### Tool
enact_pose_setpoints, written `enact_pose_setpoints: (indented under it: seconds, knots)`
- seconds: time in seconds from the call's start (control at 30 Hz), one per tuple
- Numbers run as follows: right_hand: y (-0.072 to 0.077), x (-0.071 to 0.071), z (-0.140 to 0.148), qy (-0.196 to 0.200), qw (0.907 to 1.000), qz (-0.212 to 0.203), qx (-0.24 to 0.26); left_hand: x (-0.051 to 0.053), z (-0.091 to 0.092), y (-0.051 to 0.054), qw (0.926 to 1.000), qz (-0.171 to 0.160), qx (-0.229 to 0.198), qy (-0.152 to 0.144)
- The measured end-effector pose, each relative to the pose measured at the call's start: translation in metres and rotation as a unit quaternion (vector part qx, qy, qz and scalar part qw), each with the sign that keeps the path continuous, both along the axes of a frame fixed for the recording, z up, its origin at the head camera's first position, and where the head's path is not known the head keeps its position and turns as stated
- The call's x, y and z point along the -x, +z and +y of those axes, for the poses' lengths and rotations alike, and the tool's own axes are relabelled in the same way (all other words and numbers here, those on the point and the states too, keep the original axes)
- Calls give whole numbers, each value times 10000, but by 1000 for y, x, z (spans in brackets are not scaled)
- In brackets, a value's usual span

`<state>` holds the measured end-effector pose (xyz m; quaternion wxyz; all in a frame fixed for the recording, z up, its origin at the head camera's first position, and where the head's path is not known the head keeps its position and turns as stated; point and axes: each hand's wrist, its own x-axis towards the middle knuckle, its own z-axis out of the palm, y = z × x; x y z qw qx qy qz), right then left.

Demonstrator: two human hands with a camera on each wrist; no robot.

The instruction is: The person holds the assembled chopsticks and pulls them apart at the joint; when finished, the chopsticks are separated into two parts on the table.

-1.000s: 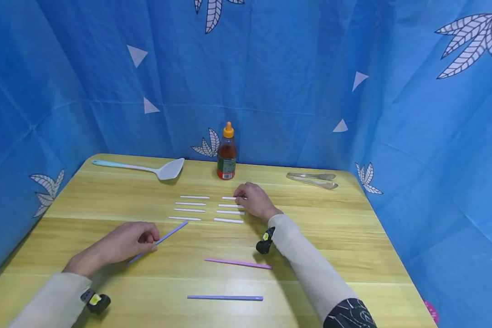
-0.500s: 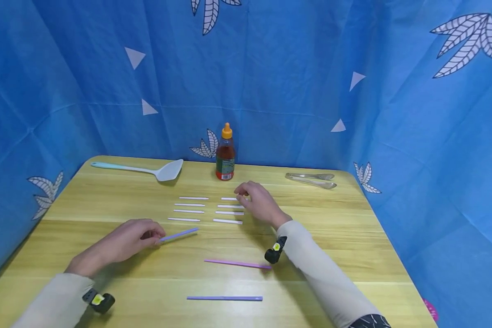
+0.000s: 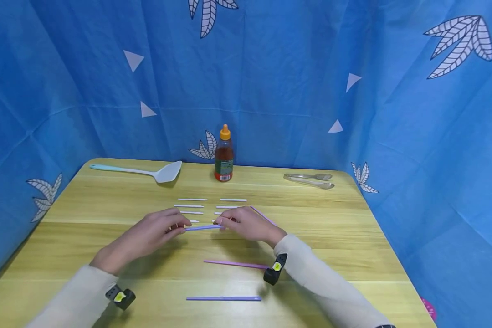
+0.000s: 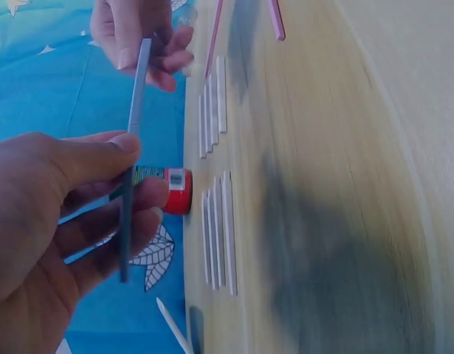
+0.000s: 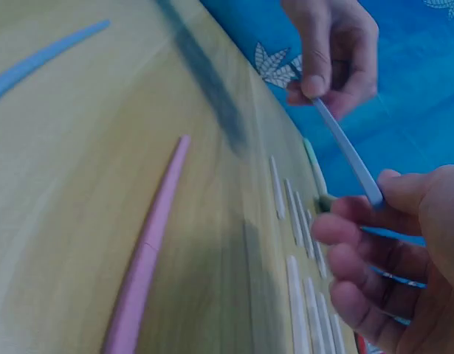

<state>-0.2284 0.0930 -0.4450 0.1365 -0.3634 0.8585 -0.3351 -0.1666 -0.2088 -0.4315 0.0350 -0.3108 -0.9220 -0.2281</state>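
Observation:
A lavender-blue chopstick (image 3: 204,227) is held nearly level above the table between both hands. My left hand (image 3: 153,231) pinches its left part between thumb and fingers; in the left wrist view one end runs down past those fingers. At the other end, my right hand (image 3: 248,224) has its thumb and index finger on the tip, the remaining fingers loosely bent. Just beyond the hands lie short white sticks in two groups, a left group (image 3: 190,206) and a right group (image 3: 233,200), partly covered by the hands.
Nearer me lie a pink chopstick (image 3: 234,263) and a bluish-purple chopstick (image 3: 223,299). Another pink stick (image 3: 263,215) shows behind the right hand. Toward the back are a spatula (image 3: 168,172), a sauce bottle (image 3: 223,159) and metal tongs (image 3: 309,180). A blue curtain (image 3: 287,82) surrounds the table.
The left hand has moved right with the lavender-blue chopstick, turning it nearly level. The right hand has come from the far white sticks toward me and taken the chopstick's free end.

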Motion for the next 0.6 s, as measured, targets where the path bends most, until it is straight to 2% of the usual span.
enact_pose_setpoints:
  seconds: [0.2, 0.37, 0.47, 0.6]
  knots:
    - [0, -5, 1, 221, 9995, -165, 180, 4, 10, -3, 9977, 643, -52, -213]
    - [1, -6, 4, 83, 9996, -204, 180, 3, 11, -2, 9971, 733, 165, -130]
    - [1, -7, 3, 45, 9998, 159, 69, 3, 10, -3, 9967, 748, 307, -64]
    - [2, -11, 0, 144, 9961, 867, -95, 4, 12, -4, 9957, 841, 381, -10]
